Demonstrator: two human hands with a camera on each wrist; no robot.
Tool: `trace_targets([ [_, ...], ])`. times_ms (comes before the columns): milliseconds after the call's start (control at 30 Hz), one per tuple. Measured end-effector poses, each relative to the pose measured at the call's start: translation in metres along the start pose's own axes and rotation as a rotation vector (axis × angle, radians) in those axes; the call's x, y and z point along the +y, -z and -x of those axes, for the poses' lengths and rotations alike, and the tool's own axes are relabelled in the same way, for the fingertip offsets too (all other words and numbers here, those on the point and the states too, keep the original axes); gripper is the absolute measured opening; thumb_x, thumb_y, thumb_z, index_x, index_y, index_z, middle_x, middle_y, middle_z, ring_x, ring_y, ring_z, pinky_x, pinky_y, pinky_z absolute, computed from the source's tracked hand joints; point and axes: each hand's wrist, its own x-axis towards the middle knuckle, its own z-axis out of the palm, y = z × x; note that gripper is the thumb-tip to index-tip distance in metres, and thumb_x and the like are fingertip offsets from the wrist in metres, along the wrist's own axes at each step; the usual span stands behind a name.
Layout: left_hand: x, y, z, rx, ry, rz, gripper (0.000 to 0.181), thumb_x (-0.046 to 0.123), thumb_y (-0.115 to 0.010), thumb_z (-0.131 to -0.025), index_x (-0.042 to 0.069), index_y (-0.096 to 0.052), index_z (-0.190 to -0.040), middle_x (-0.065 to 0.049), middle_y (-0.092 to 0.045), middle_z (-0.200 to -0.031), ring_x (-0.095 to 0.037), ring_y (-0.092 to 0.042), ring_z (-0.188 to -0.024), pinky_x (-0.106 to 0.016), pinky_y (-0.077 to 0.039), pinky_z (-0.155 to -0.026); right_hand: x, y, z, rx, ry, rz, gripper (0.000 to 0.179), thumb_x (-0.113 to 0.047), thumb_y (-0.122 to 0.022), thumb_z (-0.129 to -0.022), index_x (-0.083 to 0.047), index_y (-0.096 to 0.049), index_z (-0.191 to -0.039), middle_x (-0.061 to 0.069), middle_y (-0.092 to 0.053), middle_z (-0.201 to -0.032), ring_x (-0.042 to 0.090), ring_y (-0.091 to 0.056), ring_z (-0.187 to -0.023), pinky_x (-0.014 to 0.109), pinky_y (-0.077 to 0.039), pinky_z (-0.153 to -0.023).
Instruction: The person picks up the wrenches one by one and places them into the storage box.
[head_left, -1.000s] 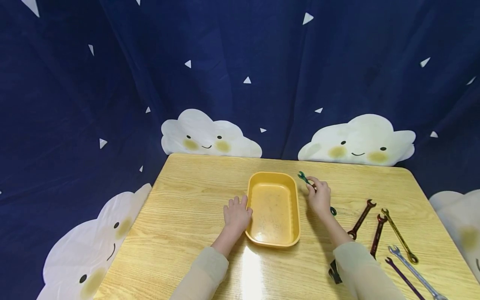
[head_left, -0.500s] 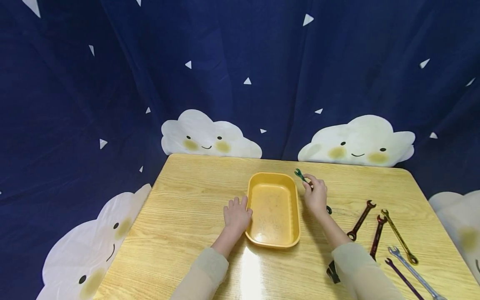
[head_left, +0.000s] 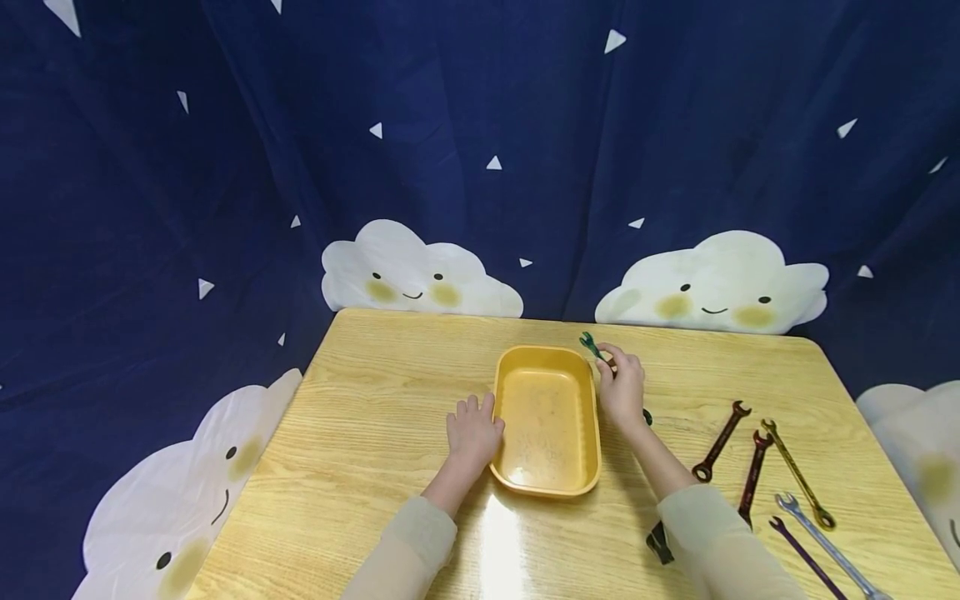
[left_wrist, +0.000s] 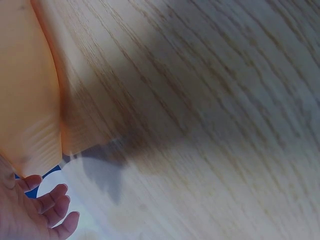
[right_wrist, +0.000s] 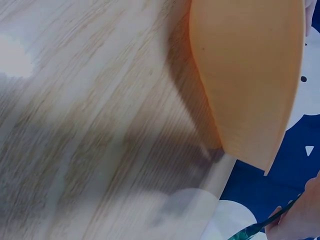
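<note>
Right hand [head_left: 623, 393] pinches green wrench [head_left: 589, 342], middle hidden; left hand [head_left: 473, 432] at tray rim [head_left: 545, 492], cannot tell grip.

Tray [head_left: 543, 425], lower ctr: yel-orange. Tabletop [head_left: 375, 417]: lt tan, wood grain. Curtain [head_left: 450, 67], upper frame: navy, wht triangles; clouds [head_left: 420, 258] wht, yel cheeks. Combo wrench [head_left: 591, 343], R of ctr: grn. Lower R: 2 dk-red wrenches [head_left: 722, 442], gold wrench [head_left: 798, 475], silver wrench [head_left: 828, 543], purple wrench [head_left: 806, 557].

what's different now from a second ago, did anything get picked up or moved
The right hand has moved left and slightly farther from the person, carrying the green wrench closer to the yellow tray. Nothing was newly taken hold of or let go. The left hand stayed at the tray's left rim; tray and other wrenches stayed put.
</note>
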Motion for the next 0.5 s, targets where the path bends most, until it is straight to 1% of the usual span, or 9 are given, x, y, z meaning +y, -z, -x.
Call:
trace_targets([
  [133, 0.000, 0.000, 0.000, 0.003, -0.003, 0.011, 0.030, 0.033, -0.048, -0.091, 0.015, -0.044, -0.115, -0.009, -0.049, -0.099, -0.027, -0.046, -0.088, -0.041, -0.040, -0.069, -0.005, -0.001, 0.000, 0.008, 0.011, -0.008, 0.024, 0.000, -0.057, -0.086, 0.000, -0.061, -0.110, 0.024, -0.053, -0.083, 0.035, -0.046, -0.081, 0.050, -0.030, -0.085],
  [300, 0.000, 0.000, -0.001, 0.003, -0.003, 0.020, 0.030, 0.033, -0.048, -0.091, 0.015, -0.044, -0.115, -0.010, -0.050, -0.100, -0.027, -0.046, -0.087, -0.041, -0.040, -0.068, -0.011, -0.004, 0.000, -0.003, 0.014, -0.003, 0.025, -0.003, -0.056, -0.087, -0.001, -0.060, -0.112, 0.023, -0.053, -0.084, 0.035, -0.046, -0.079, 0.051, -0.029, -0.089],
  [500, -0.001, -0.002, -0.001, -0.005, 0.001, 0.007, 0.032, 0.034, -0.048, -0.091, 0.016, -0.044, -0.117, -0.009, -0.050, -0.101, -0.027, -0.046, -0.088, -0.041, -0.040, -0.069, -0.018, -0.007, 0.000, 0.006, 0.010, -0.004, 0.025, -0.001, -0.059, -0.085, -0.001, -0.061, -0.110, 0.022, -0.053, -0.083, 0.034, -0.045, -0.078, 0.047, -0.033, -0.079],
])
